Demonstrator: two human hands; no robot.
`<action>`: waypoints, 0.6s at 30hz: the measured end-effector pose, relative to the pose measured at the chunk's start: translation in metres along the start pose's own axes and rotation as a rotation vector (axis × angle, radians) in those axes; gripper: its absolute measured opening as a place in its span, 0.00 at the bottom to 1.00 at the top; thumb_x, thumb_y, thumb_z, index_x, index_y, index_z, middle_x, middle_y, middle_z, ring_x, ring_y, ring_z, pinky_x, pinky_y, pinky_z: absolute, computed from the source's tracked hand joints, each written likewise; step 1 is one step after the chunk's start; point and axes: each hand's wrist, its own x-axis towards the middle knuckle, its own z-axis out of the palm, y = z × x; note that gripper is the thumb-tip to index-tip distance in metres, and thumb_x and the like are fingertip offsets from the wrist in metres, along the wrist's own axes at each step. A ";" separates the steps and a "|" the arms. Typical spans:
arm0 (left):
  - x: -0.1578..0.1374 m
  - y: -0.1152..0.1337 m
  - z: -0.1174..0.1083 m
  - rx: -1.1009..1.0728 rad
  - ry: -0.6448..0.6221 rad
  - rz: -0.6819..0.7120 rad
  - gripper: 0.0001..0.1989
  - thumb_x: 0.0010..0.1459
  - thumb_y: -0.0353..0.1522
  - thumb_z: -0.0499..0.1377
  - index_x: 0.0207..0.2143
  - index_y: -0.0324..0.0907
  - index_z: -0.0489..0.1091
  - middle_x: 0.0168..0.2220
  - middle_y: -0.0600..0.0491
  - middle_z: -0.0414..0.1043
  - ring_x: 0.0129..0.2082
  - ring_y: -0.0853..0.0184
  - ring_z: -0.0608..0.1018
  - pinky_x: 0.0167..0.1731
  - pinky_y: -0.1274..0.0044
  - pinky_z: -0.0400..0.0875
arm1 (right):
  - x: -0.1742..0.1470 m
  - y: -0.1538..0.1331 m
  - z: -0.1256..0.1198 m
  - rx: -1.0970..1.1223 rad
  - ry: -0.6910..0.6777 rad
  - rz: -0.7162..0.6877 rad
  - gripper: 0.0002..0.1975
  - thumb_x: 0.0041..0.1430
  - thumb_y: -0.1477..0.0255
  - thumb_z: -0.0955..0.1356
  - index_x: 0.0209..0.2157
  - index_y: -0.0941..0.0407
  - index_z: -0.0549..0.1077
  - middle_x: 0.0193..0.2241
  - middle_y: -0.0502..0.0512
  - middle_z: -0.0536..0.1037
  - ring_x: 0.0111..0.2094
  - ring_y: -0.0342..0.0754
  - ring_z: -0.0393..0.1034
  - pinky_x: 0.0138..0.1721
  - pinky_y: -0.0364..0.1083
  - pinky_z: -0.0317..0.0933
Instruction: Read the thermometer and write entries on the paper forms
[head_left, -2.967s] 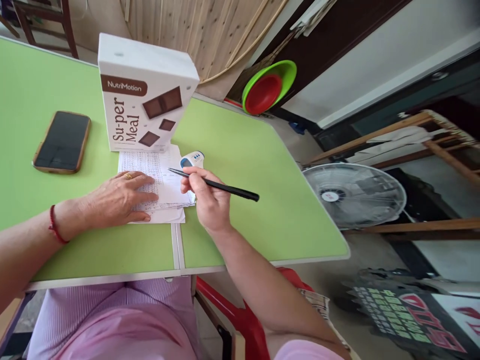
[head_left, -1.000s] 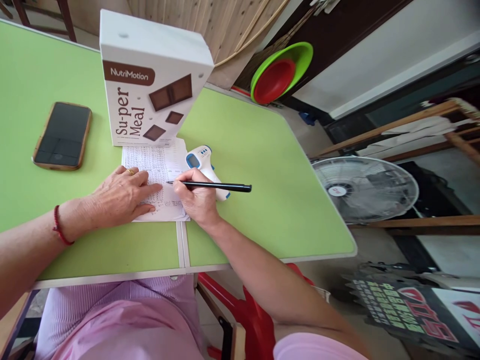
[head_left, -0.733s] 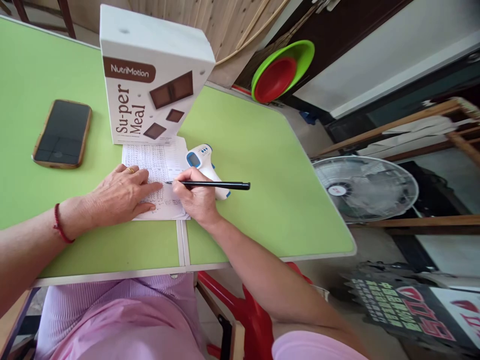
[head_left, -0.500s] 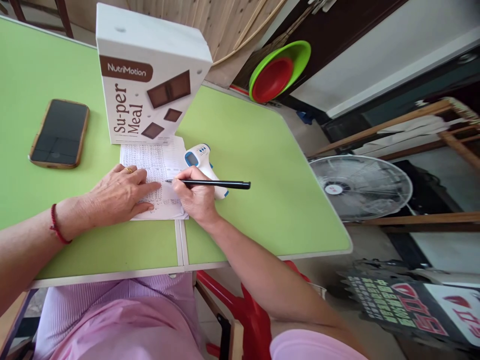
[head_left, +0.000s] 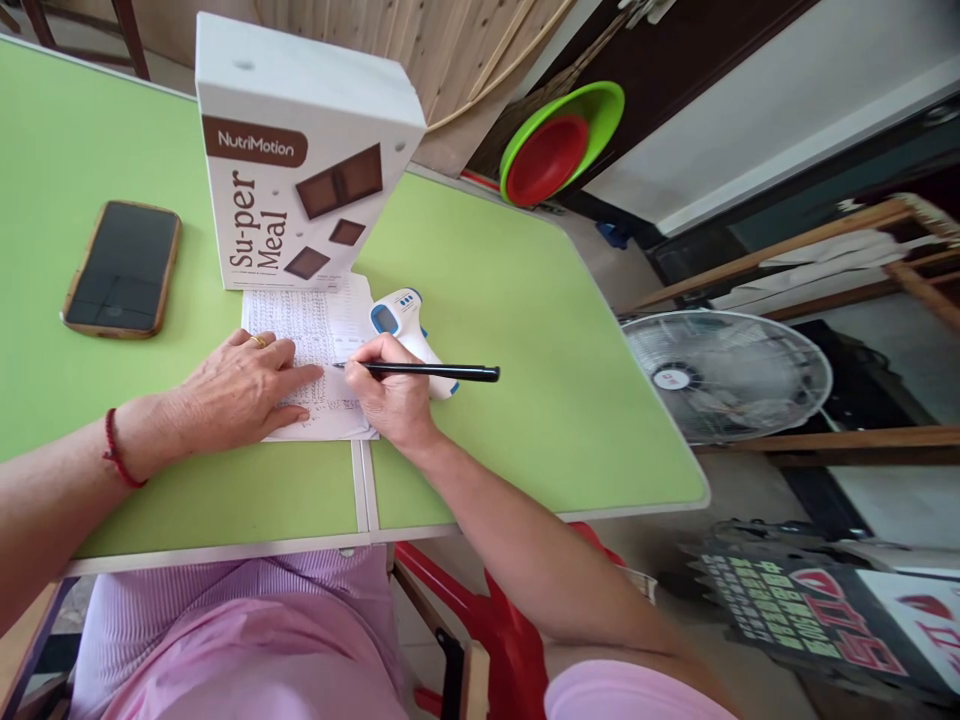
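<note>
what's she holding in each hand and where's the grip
The right hand grips a black pen near its tip end. The left hand holds nothing; it lies flat on the paper.

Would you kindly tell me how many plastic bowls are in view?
2: a large lime-green plastic bowl leaning beyond the table's far edge, and a smaller red plastic bowl nested inside it. Others might be hidden underneath.
</note>
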 end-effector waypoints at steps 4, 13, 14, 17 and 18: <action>-0.001 -0.001 -0.001 -0.001 0.009 -0.001 0.22 0.75 0.41 0.61 0.65 0.43 0.73 0.42 0.43 0.73 0.39 0.53 0.77 0.42 0.66 0.65 | -0.001 0.001 0.000 0.036 0.065 0.017 0.06 0.56 0.67 0.67 0.27 0.50 0.67 0.22 0.46 0.70 0.24 0.44 0.62 0.27 0.45 0.64; 0.000 0.000 0.001 0.000 0.066 0.017 0.20 0.74 0.41 0.62 0.63 0.43 0.75 0.39 0.45 0.73 0.37 0.55 0.76 0.40 0.68 0.65 | -0.003 0.006 0.001 -0.006 0.105 0.037 0.05 0.55 0.69 0.68 0.27 0.50 0.67 0.23 0.45 0.71 0.25 0.44 0.64 0.29 0.45 0.66; 0.000 0.000 0.000 0.004 0.051 0.012 0.20 0.74 0.41 0.62 0.63 0.43 0.75 0.40 0.45 0.73 0.37 0.55 0.76 0.40 0.67 0.65 | -0.003 0.006 0.001 -0.014 0.101 0.032 0.05 0.55 0.69 0.68 0.27 0.50 0.67 0.23 0.46 0.71 0.25 0.44 0.64 0.29 0.45 0.66; 0.001 0.001 -0.003 0.005 -0.006 -0.008 0.21 0.74 0.41 0.62 0.64 0.44 0.74 0.41 0.44 0.74 0.38 0.54 0.77 0.41 0.66 0.65 | -0.002 0.004 0.000 -0.007 0.081 0.024 0.06 0.56 0.68 0.68 0.27 0.50 0.67 0.23 0.46 0.70 0.25 0.45 0.64 0.29 0.46 0.66; 0.001 0.002 -0.004 0.003 -0.022 -0.014 0.21 0.74 0.41 0.62 0.65 0.44 0.74 0.42 0.43 0.74 0.39 0.53 0.77 0.41 0.66 0.65 | -0.002 0.004 0.000 0.000 0.075 0.020 0.06 0.56 0.68 0.68 0.27 0.50 0.66 0.22 0.46 0.70 0.25 0.44 0.64 0.28 0.46 0.66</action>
